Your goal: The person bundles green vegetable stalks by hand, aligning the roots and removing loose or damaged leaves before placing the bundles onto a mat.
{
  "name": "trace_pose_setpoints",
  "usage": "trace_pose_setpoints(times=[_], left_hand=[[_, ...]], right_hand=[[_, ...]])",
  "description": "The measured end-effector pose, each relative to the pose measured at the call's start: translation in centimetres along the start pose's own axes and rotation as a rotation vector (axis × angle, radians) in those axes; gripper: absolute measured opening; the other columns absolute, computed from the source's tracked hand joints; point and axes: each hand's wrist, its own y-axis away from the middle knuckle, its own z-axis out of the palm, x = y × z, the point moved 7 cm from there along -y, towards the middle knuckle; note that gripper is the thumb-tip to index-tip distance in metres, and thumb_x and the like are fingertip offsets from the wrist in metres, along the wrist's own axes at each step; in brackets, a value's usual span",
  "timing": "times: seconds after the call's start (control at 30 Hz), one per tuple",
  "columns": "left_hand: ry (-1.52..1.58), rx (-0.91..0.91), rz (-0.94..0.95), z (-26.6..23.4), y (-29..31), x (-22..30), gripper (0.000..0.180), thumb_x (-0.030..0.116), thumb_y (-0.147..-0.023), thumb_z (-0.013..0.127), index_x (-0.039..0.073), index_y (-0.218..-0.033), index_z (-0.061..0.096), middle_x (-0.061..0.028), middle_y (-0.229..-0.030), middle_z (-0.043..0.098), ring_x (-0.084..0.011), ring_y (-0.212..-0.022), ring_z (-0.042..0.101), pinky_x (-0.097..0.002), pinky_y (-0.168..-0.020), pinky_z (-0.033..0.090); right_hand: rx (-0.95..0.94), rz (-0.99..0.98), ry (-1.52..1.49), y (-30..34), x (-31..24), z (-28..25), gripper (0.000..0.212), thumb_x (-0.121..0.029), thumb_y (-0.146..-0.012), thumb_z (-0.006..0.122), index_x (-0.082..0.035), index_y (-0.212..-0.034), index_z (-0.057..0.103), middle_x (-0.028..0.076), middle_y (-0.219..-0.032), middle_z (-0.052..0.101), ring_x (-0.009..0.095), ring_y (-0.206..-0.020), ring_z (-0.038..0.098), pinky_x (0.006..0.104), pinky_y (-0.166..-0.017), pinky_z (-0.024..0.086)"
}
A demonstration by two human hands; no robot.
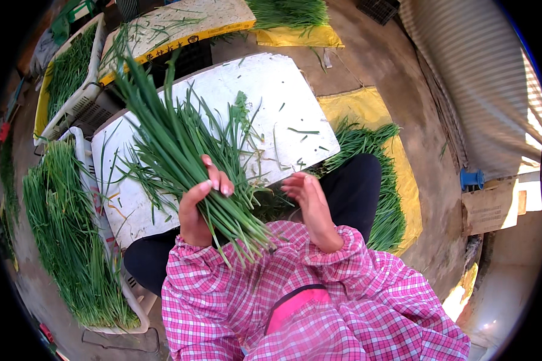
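My left hand [193, 218] is closed around a bunch of garlic chives [173, 143]. The green leaf tips fan out toward the far left, and the pale stem ends point back at my chest. Off to the right of those stems, my right hand [314, 213] is raised with its fingers loosely bent and apart, nothing visible in it. Under the bunch is a white board [292, 99], across which more chives [223, 129] and cut leaf bits lie scattered. Part of this loose pile is hidden by the bunch.
On the left stands a white crate [140, 313] heaped with chives [72, 240]; another filled crate [78, 111] is behind it. More chives [388, 210] rest on a yellow sheet [358, 108] at my right. A yellow-edged board [186, 21] is at the far side.
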Motion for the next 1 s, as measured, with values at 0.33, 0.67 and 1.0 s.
trace_pose_setpoints(times=[0.33, 0.67, 1.0], left_hand=[[-0.002, 0.166, 0.083, -2.5, -0.2, -0.6, 0.031, 0.002, -0.076, 0.05, 0.009, -0.103, 0.037, -0.0073, -0.079, 0.049, -0.0211, -0.079, 0.05, -0.0362, -0.077, 0.04], [-0.396, 0.154, 0.207, -0.2, 0.5, 0.6, 0.03, -0.001, -0.077, 0.048, 0.002, -0.102, 0.032, -0.0089, -0.075, 0.053, -0.0211, -0.075, 0.054, -0.036, -0.075, 0.041], [-0.981, -0.156, 0.352, 3.0, -3.2, -8.5, 0.027, 0.007, -0.062, 0.066, 0.002, -0.086, 0.056, -0.0093, -0.075, 0.058, -0.0195, -0.069, 0.056, -0.0298, -0.061, 0.043]], right_hand=[[0.115, 0.638, -0.575, 3.0, 4.4, 6.2, 0.043, -0.037, -0.086, 0.034, -0.002, -0.11, 0.044, 0.011, -0.109, 0.049, 0.024, -0.1, 0.047, 0.0354, -0.091, 0.034], [0.181, 0.603, -0.654, 2.4, 6.3, 5.3, 0.037, -0.035, -0.085, 0.039, -0.005, -0.104, 0.05, 0.011, -0.104, 0.053, 0.022, -0.1, 0.048, 0.036, -0.089, 0.036], [-0.67, -0.309, 0.155, -4.1, -6.8, 1.6, 0.084, -0.014, -0.059, 0.073, -0.002, -0.127, 0.025, 0.012, -0.125, 0.035, 0.02, -0.116, 0.031, 0.0319, -0.097, 0.024]])
